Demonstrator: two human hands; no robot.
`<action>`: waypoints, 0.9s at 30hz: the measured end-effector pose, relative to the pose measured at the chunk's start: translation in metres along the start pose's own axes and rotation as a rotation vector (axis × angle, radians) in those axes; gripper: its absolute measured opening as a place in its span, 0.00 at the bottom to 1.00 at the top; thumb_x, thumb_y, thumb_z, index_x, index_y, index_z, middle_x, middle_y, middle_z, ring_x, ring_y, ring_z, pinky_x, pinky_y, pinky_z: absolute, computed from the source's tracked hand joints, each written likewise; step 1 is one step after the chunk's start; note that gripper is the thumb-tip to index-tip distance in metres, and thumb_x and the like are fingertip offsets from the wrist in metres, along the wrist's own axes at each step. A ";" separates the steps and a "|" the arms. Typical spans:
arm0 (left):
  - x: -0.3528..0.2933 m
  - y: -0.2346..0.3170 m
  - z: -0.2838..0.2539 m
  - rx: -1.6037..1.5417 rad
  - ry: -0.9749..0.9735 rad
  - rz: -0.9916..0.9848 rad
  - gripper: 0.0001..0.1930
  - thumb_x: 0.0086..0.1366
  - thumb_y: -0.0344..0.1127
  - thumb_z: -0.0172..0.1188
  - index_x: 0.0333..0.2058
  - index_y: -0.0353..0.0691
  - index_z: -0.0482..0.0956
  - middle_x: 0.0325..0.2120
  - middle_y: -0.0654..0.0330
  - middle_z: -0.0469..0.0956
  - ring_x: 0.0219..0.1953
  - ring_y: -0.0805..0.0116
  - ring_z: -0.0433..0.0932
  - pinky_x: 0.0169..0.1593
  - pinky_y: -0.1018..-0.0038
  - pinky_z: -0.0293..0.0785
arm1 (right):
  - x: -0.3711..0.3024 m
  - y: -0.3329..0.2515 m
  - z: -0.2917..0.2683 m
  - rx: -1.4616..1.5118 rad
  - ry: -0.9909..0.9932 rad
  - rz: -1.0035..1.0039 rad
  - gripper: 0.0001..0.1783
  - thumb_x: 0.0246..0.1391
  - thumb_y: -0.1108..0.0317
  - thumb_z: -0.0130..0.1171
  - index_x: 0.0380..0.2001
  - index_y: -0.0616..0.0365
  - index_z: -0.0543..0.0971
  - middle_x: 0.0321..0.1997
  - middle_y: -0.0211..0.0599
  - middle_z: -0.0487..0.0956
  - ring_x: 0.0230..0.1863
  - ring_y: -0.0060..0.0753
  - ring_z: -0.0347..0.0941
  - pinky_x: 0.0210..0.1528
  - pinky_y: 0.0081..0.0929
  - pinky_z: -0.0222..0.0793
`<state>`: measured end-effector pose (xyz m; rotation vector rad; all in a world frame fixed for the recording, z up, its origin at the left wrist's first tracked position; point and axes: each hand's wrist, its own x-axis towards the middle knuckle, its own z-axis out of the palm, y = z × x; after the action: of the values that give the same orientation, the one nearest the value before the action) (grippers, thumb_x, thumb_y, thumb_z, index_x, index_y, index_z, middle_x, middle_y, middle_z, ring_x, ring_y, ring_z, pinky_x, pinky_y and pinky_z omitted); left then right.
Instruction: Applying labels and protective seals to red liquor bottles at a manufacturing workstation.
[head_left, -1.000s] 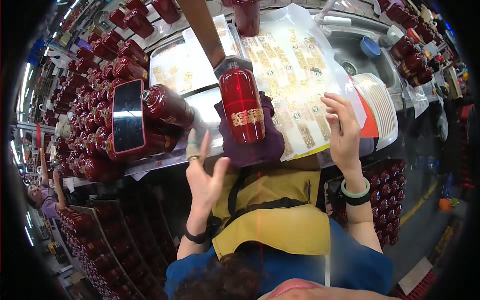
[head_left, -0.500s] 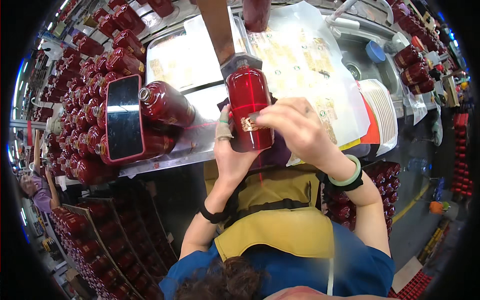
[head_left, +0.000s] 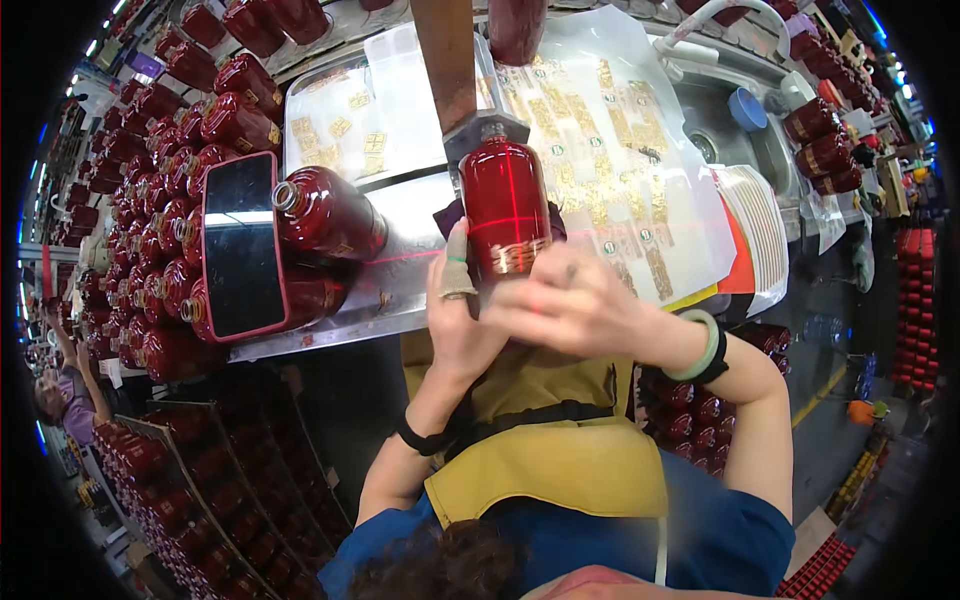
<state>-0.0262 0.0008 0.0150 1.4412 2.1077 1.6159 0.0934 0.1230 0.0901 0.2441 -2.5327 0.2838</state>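
A dark red glass bottle [head_left: 503,190] lies with its neck in a grey metal holder [head_left: 486,128], its base toward me. Red light lines cross its side, near a gold label [head_left: 515,258] low on it. My left hand [head_left: 456,315], with a finger covering on one finger, holds the bottle's lower left side. Over its base end is my right hand [head_left: 580,300], fingers curled together and blurred; what they may pinch cannot be made out. To the right, a translucent sheet [head_left: 690,235] of gold decals lies on the bench.
A phone-shaped dark panel with red rim [head_left: 242,248] leans by another red bottle [head_left: 330,215] on the left. Behind it many bottles stand packed. A brown post [head_left: 446,60] rises beyond the holder. A metal sink [head_left: 712,105] with a blue bowl [head_left: 748,108] is at far right.
My right hand has moved from the label down toward the bottle's base, closer to my body. My left hand stays against the bottle's left side. The view has shifted slightly.
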 end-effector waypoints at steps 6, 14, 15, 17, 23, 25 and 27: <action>0.004 0.009 -0.007 0.077 0.027 -0.002 0.52 0.41 0.31 0.79 0.64 0.30 0.59 0.55 0.46 0.69 0.58 0.52 0.70 0.62 0.64 0.66 | 0.015 0.053 -0.012 -0.070 0.356 0.250 0.10 0.43 0.73 0.64 0.32 0.49 0.83 0.34 0.24 0.83 0.29 0.30 0.71 0.36 0.28 0.65; 0.007 0.000 -0.011 0.049 -0.093 0.062 0.48 0.44 0.30 0.76 0.64 0.29 0.61 0.54 0.45 0.72 0.56 0.51 0.73 0.59 0.63 0.69 | 0.005 0.032 0.007 0.114 0.076 -0.022 0.12 0.42 0.70 0.65 0.34 0.47 0.82 0.34 0.25 0.80 0.30 0.29 0.70 0.37 0.28 0.68; 0.004 -0.004 -0.010 0.039 -0.096 0.023 0.49 0.43 0.34 0.77 0.63 0.26 0.61 0.56 0.44 0.72 0.57 0.48 0.72 0.66 0.54 0.57 | 0.014 0.053 0.013 0.162 0.126 0.127 0.14 0.46 0.69 0.64 0.39 0.50 0.80 0.33 0.29 0.79 0.33 0.34 0.72 0.41 0.34 0.70; 0.006 0.001 -0.011 0.023 -0.097 -0.012 0.48 0.43 0.34 0.78 0.62 0.26 0.62 0.56 0.45 0.72 0.57 0.48 0.72 0.65 0.54 0.58 | 0.033 0.095 0.009 0.008 0.239 0.221 0.11 0.48 0.70 0.63 0.37 0.51 0.81 0.32 0.27 0.79 0.34 0.36 0.72 0.44 0.32 0.66; 0.007 0.002 -0.012 -0.005 -0.121 -0.026 0.48 0.43 0.33 0.77 0.62 0.27 0.62 0.54 0.46 0.74 0.56 0.49 0.72 0.65 0.56 0.58 | -0.002 0.080 0.011 -0.022 0.191 -0.150 0.12 0.44 0.68 0.63 0.36 0.45 0.84 0.40 0.21 0.81 0.34 0.27 0.71 0.41 0.28 0.67; 0.007 -0.008 -0.013 0.070 -0.135 0.080 0.47 0.44 0.30 0.76 0.63 0.27 0.62 0.53 0.44 0.73 0.55 0.51 0.74 0.58 0.63 0.70 | -0.014 0.050 0.007 0.139 0.093 -0.237 0.13 0.45 0.70 0.63 0.38 0.46 0.84 0.42 0.24 0.80 0.33 0.27 0.72 0.37 0.28 0.69; 0.004 -0.008 -0.014 0.033 -0.143 0.027 0.46 0.44 0.28 0.74 0.63 0.26 0.62 0.53 0.43 0.73 0.55 0.51 0.74 0.58 0.63 0.70 | -0.014 0.041 0.005 0.153 0.103 -0.220 0.13 0.42 0.67 0.62 0.35 0.48 0.83 0.36 0.21 0.78 0.32 0.26 0.69 0.33 0.26 0.68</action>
<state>-0.0413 -0.0055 0.0162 1.5524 2.0533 1.4462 0.0923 0.1625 0.0718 0.5493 -2.3596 0.3925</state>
